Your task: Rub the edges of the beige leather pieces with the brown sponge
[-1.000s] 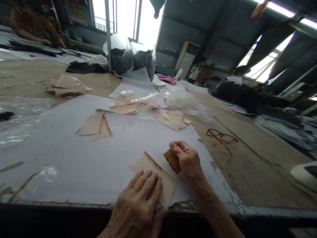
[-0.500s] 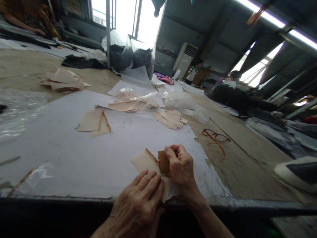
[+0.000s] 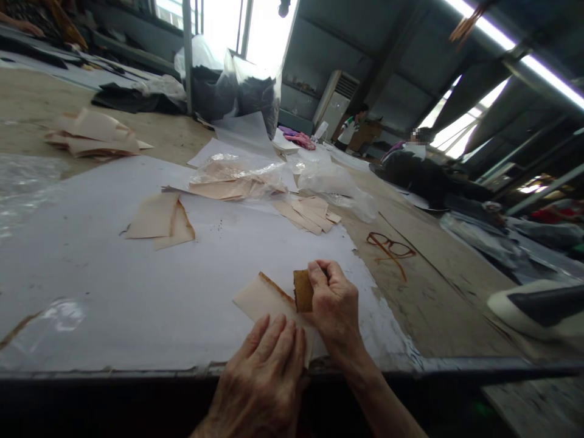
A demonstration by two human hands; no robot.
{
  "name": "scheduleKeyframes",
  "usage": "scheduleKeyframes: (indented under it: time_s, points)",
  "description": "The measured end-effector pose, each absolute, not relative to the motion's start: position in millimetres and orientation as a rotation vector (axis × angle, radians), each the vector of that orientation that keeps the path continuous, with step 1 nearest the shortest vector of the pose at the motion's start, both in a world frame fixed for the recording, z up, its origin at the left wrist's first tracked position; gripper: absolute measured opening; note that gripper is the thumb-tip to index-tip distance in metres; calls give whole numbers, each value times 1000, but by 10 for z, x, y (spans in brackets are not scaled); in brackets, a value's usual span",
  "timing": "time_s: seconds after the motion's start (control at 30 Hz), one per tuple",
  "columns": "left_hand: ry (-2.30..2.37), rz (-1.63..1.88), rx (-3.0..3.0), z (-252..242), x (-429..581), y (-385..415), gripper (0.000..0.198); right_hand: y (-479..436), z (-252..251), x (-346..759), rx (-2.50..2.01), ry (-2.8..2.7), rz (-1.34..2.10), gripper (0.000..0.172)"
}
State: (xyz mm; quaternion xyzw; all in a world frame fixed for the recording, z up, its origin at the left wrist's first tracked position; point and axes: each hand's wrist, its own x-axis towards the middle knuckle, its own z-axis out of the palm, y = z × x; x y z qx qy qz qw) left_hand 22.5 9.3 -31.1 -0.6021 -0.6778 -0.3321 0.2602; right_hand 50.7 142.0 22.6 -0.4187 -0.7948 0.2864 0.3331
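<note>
A pale beige sheet piece (image 3: 264,297) with a brown strip along its upper edge lies on the white paper near the table's front edge. My left hand (image 3: 269,359) rests flat on it, fingers stretched out. My right hand (image 3: 335,298) pinches a small flat brown piece (image 3: 302,292) between thumb and fingers, beside the strip at the sheet's right end. Whether the brown piece touches the strip I cannot tell. Farther left, two beige pieces with brown edges (image 3: 152,219) overlap on the paper.
Beige pieces (image 3: 310,214) lie fanned out beyond my hands, next to a clear plastic bag (image 3: 241,173) of more pieces. Another stack (image 3: 93,134) sits back left. Eyeglasses (image 3: 391,246) rest at right, near a dark-and-white object (image 3: 538,307). Other people are in the background.
The view has shifted slightly, so the tabletop things appear a little farther left. My left hand lies flatter, and more of the brown piece shows in my right hand.
</note>
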Motion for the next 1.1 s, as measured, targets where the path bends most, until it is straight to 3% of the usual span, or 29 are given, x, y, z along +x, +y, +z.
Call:
scheduleKeyframes:
  time_s: [0.4,1.1]
  points:
    - [-1802,-1130,-1563,-318,279,135,23,1311,69,363,-1227,-2449,-59,14]
    - [-1804,-1148,-1533,-302,289,153,25,1468,52,111,-1243,-2512,-225,18]
